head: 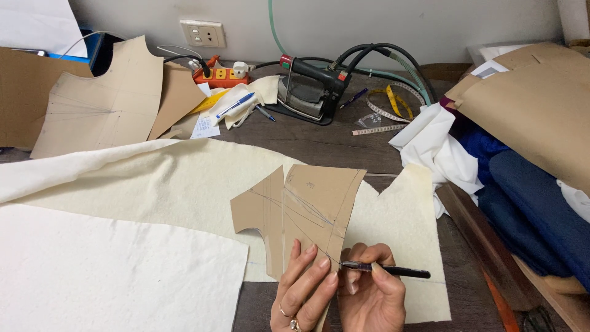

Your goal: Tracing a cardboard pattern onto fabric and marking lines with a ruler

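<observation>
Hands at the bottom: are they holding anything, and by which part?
The right hand holds a dark pen near its tip end, the rest sticking out to the right. The left hand grips nothing; its fingers press flat on the brown pattern.

Place: a tailoring or dressmaking workshop.
Worktable: dark wooden table (332, 144) spread with cream fabric (153, 184).
Patterns: brown paper pattern pieces (98, 98) lying flat and stacked at the sides.
Tools: a steam iron (305, 92) with hoses, a yellow measuring tape (393, 104).
Stock: folded blue cloth (528, 203) at the right.
</observation>
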